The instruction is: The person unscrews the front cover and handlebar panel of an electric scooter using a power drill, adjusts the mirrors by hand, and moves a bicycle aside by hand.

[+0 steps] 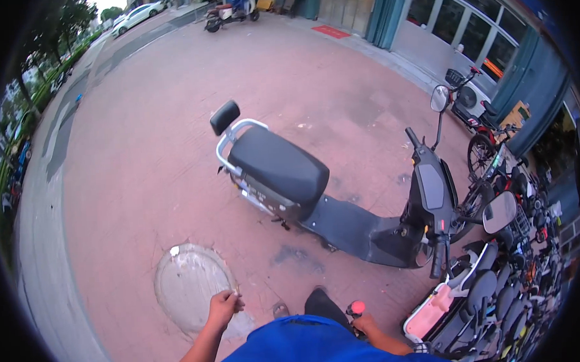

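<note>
At seven o'clock the left hand [226, 306] is curled narrow; whether it grips anything I cannot tell. At five, the right hand [368, 324] holds a dark, red-topped object [357, 307]. A black scooter [280, 165] stands centrally, reaching toward four.

Scooter [346, 222] ahead, manhole cover [195, 286] left, probably parked two-wheelers [482, 289] right

The site is an outdoor shopfront forecourt [165, 83], evidenced by reddish block paving [136, 167] beneath the black-and-grey step-through scooter [342, 225], white-framed glass panes [449, 14] beyond it, and tightly packed two-wheelers [498, 295] to its right.
</note>
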Tool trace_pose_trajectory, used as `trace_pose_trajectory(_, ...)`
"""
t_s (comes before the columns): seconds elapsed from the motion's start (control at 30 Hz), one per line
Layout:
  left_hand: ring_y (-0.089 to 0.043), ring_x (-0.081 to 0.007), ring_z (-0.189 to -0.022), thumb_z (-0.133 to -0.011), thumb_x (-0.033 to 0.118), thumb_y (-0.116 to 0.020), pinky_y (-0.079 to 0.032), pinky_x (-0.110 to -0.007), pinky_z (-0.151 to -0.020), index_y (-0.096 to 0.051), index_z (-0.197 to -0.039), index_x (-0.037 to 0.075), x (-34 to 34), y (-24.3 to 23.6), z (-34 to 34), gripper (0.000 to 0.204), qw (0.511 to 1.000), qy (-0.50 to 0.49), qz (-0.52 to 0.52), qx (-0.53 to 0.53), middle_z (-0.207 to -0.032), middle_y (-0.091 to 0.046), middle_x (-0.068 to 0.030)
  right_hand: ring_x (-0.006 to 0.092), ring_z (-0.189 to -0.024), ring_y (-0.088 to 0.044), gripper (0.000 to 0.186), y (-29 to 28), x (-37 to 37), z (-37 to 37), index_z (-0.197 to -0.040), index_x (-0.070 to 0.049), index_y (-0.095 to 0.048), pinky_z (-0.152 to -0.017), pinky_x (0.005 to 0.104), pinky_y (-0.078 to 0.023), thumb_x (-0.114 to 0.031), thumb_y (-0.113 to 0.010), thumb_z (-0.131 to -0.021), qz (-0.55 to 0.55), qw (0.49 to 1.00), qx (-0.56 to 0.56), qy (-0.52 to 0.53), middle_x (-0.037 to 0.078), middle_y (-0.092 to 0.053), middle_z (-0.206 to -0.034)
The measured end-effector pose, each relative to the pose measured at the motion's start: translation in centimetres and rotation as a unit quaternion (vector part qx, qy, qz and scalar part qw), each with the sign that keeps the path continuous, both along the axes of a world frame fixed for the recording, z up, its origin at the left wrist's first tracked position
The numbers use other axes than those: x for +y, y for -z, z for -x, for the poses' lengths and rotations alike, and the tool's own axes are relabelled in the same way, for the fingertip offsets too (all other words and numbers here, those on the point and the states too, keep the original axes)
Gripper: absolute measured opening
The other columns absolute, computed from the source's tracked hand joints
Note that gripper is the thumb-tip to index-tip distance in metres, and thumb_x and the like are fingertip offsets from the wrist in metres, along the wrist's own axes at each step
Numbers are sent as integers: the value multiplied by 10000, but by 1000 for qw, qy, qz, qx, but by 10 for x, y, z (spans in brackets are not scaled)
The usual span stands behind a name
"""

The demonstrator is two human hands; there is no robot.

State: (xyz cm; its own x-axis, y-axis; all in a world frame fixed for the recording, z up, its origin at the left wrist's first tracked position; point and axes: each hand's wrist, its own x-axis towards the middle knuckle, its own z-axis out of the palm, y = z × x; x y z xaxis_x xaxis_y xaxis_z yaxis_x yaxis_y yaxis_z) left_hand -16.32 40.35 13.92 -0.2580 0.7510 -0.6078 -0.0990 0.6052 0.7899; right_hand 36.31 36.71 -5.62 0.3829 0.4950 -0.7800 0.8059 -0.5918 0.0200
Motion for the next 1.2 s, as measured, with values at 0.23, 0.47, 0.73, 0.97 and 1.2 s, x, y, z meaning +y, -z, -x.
trace_pose_trajectory(0.23,-691,-211,-713,-1002,180,-653,-557,-372,-686,-699,-1009,-78,99,30,78,262,995,32,-47,79,-822,-741,-144,392,-894,-760,406,-59,178,142,-962,-4,-788,-815,511,-594,-373,-756,-797,-150,956,124,-221,228,-771,-936)
trace_pose_trajectory(0.47,-698,-276,-1156,-1032,339,-663,-566,-408,-972,-671,-1303,-49,230,-67,108,473,993,108,13,-41,-1251,-727,-186,419,-1007,-736,372,-178,372,374,-1185,-125,-732,-878,536,-568,-247,-710,-834,-212,856,376,-285,219,-765,-1023)
trace_pose_trajectory(0.73,-636,-284,-1196,-917,129,-746,-510,-384,-1029,-380,-1556,-59,317,-60,267,760,972,27,-102,209,-1275,-657,-206,304,-1057,-714,418,-360,504,641,-1295,-46,-651,-958,447,-549,-262,-683,-938,-182,727,629,-206,193,-747,-1160)
trace_pose_trajectory(0.97,-657,-264,-1084,-884,88,-730,-534,-370,-955,-414,-1524,-62,419,-45,454,729,975,-125,-122,140,-1179,-668,-183,357,-1056,-720,481,-335,630,812,-1277,-15,-667,-935,457,-557,-344,-725,-931,-204,715,523,-417,235,-740,-1155)
trace_pose_trajectory(1.2,-607,-167,-688,-800,-13,-658,-535,-331,-637,-401,-1483,-85,572,-72,627,733,971,-95,-172,135,-839,-618,-69,432,-1274,-579,613,-242,826,773,-1275,38,-605,-1078,517,-470,-403,-778,-886,-558,822,3,-112,285,-631,-1290)
